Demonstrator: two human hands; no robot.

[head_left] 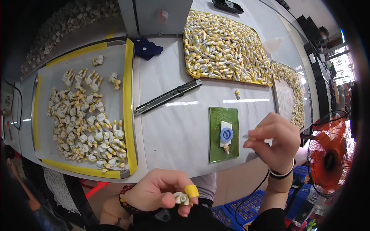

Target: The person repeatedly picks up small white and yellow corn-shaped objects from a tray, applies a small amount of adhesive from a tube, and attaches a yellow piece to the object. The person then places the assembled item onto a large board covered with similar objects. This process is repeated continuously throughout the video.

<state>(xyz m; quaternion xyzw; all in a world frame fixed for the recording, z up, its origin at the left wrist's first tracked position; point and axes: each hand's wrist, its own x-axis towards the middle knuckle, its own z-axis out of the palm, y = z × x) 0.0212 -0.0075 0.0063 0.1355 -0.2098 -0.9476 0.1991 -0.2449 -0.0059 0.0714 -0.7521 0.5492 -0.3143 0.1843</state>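
Observation:
My left hand (pixel 156 188) is closed near the table's front edge, pinching a small white rosette-like piece (pixel 180 198) between thumb and fingers. Yellow tape wraps one of its fingertips. To the right, my right hand (pixel 279 142) hovers with thumb and forefinger pressed together; a tiny pale yellowish bit may be at the tips, too small to make out. Just left of it lies a green board (pixel 214 152). On the board sits a white block under a round blue disc (pixel 227 134), with a small white-and-yellow piece (pixel 226 149) at its near end.
At left stands a yellow-taped tray (pixel 130 100) of white-and-yellow pieces (pixel 83 127). A retractable cutter (pixel 169 96) lies mid-table. Behind are a tray packed with small cone-like pieces (pixel 227 46), a dark blue cloth (pixel 147 48) and one loose piece (pixel 237 94). An orange fan (pixel 330 158) stands right.

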